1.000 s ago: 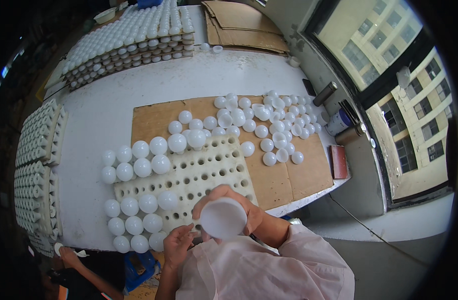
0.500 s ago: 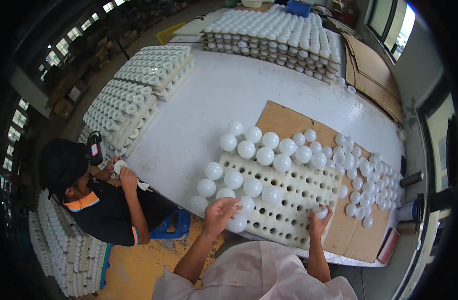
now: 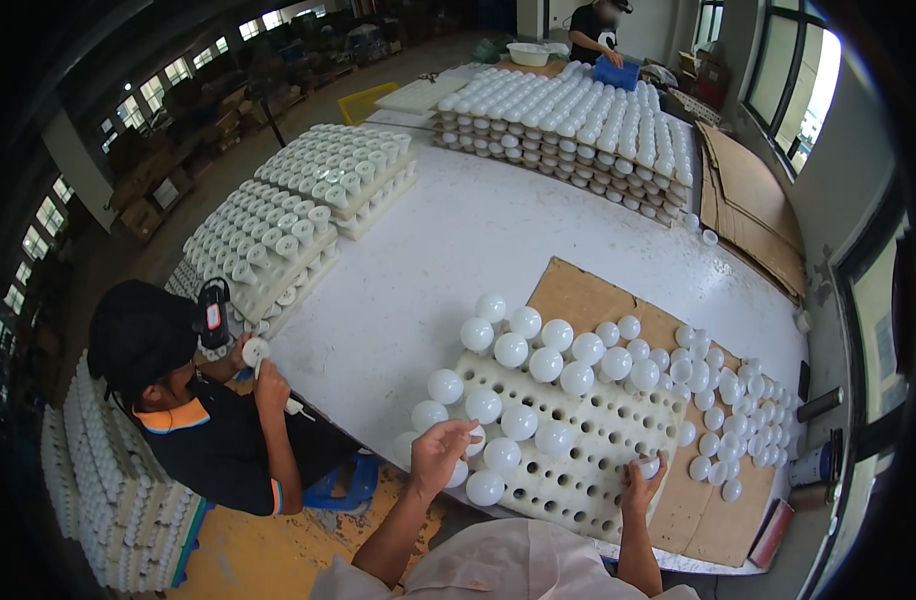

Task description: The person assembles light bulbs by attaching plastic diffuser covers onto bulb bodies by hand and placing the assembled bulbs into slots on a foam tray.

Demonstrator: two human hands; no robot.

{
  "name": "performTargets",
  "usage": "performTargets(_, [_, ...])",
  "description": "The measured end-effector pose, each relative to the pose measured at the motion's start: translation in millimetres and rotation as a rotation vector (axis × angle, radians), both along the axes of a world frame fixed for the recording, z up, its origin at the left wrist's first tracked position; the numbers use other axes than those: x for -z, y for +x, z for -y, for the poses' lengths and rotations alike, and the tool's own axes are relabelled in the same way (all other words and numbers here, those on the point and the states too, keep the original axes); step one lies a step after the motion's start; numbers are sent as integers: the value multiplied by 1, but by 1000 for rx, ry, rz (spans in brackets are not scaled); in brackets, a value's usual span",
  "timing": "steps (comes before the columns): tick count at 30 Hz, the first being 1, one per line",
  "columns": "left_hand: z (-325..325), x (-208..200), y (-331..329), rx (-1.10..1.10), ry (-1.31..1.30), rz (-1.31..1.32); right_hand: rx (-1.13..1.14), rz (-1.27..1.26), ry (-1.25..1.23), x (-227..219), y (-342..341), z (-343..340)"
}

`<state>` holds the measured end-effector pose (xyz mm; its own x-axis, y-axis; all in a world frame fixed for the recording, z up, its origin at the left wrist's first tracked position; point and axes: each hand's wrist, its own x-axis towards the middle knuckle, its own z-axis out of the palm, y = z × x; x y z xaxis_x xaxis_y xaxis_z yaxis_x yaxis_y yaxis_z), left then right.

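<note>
My right hand (image 3: 640,488) is closed on a white bulb cover (image 3: 649,466) over the right side of a pale foam tray (image 3: 588,440) with rows of holes. My left hand (image 3: 441,455) is at the tray's left end, its fingers bent but apart. Between and behind those fingertips shows another round white cover (image 3: 475,441); the hand does not plainly grip it. More glossy covers (image 3: 519,421) stand along the tray's left and far sides, with bare holes in the middle and near part.
Loose covers (image 3: 730,445) lie on cardboard (image 3: 693,520) to the right. A co-worker (image 3: 203,420) at left holds a white round part (image 3: 256,350). Stacked trays of white cones (image 3: 278,225) and domes (image 3: 568,125) stand farther off; another person (image 3: 590,35) is behind a blue bin (image 3: 616,73).
The view has tilted upward, bringing the far person into sight. My left hand has drawn slightly left relative to the covers. My right hand still holds its cover near the tray's right side.
</note>
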<state>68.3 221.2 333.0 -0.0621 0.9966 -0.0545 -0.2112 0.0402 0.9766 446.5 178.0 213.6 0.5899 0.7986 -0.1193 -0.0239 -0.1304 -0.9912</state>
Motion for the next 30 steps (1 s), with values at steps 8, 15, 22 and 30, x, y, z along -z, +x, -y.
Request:
performTargets(8, [-5, 7, -19, -58, 16, -47, 30, -58, -53, -15, -7, -6])
performTargets(15, [-49, 55, -102, -411, 7, -626, 71, -83, -86, -20, -9, 0])
performTargets(22, [-140, 146, -162, 259, 0, -1428, -18, -156, -86, -34, -20, 14])
performTargets(30, [-172, 158, -143, 155, -62, -1230, -70, 18, -27, -41, -6, 56])
